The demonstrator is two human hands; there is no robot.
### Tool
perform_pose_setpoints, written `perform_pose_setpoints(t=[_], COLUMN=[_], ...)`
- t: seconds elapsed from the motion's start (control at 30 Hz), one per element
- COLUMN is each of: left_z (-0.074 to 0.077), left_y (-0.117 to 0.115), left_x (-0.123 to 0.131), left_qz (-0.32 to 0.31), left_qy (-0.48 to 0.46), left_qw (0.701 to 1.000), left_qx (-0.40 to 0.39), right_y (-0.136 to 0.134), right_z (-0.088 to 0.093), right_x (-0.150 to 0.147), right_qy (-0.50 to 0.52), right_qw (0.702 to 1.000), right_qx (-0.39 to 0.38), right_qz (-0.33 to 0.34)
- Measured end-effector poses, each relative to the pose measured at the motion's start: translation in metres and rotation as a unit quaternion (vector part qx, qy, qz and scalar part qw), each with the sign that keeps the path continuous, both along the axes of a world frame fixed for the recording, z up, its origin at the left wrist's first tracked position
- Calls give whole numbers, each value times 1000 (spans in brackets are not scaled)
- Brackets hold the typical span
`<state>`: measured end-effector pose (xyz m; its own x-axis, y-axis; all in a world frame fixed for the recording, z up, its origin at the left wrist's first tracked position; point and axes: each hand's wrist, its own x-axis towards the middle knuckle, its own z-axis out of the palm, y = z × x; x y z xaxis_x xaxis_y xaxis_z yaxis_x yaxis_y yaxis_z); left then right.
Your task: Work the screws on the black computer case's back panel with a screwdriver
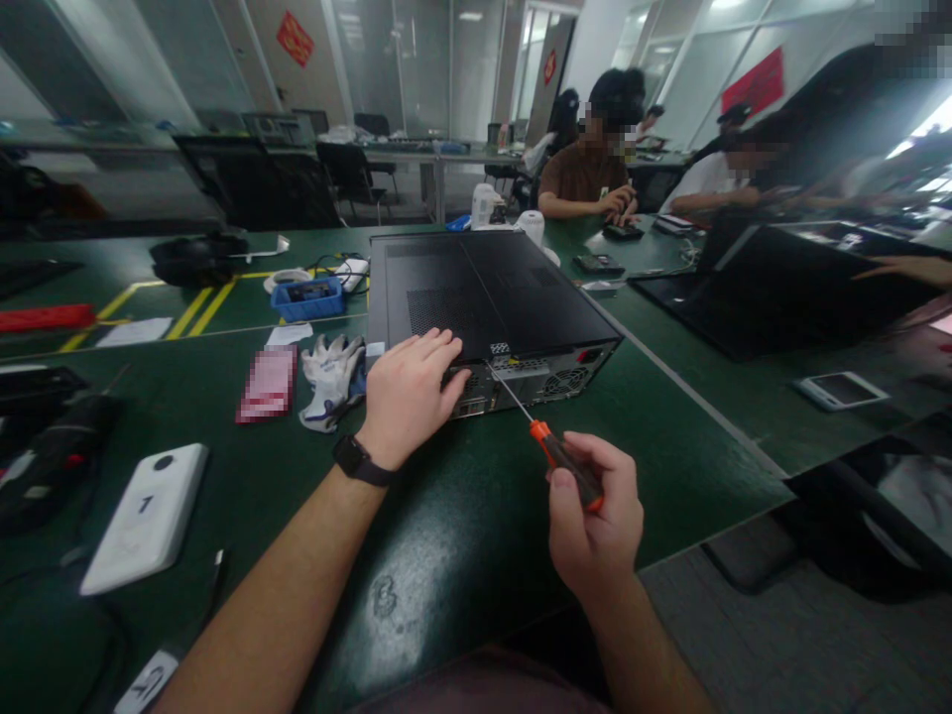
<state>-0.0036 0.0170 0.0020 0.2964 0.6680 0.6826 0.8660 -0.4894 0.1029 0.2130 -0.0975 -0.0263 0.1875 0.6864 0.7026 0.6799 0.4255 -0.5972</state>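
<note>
A black desktop computer case lies on its side on the green table, its rear panel with ports and a fan grille facing me. My left hand rests on the case's near left edge, fingers stretched over the top panel and thumb at the rear. In my right hand is an orange and black screwdriver, gripped by its handle. Its thin shaft slants up to the left, and the tip meets the rear panel near the top edge. Whether it sits in a screw is too small to tell.
Left of the case lie work gloves, a blue bin of small parts, a pink packet and a white power bank. White bottles stand behind it. Rightward are a phone and a large black panel; people sit across.
</note>
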Motion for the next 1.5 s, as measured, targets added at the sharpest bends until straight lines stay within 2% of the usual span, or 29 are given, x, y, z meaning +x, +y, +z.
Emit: perform_pose_setpoints(t=[0.13,0.33,0.43,0.53,0.63,0.73,0.83,0.97,1.17,1.37,1.5], left_z=[0,0,1,1,2,2,2,0,0,1,1], left_y=[0,1,0,0,-1,-1,-1,0,0,0,0], left_x=[0,0,0,0,0,0,0,0,0,0,1], left_qz=[-1,-4,-3,-6,-8,-7,-3,-3,-2,-3,-4], left_qy=[0,-3,-3,-5,-7,-6,-4,-2,0,-2,-5], left_qw=[1000,1000,1000,1000,1000,1000,1000,1000,1000,1000,1000], left_qx=[-2,-3,-6,-10,-13,-12,-5,6,6,3,3], right_y=[1,1,0,1,1,2,2,3,0,-2,-3], right_z=[0,-3,0,-1,-4,-4,-2,-3,-5,1,-3], right_x=[-1,0,0,-1,-2,-2,-1,-1,-3,-3,-3], right_qy=[-20,28,9,-4,30,51,20,-7,51,6,24], right_qw=[999,999,1000,1000,999,998,1000,998,997,1000,999], right_qx=[23,-28,0,24,0,-22,1,48,-47,-9,-36], right_qz=[-32,-3,9,-19,-34,-18,5,-35,-33,-7,-14])
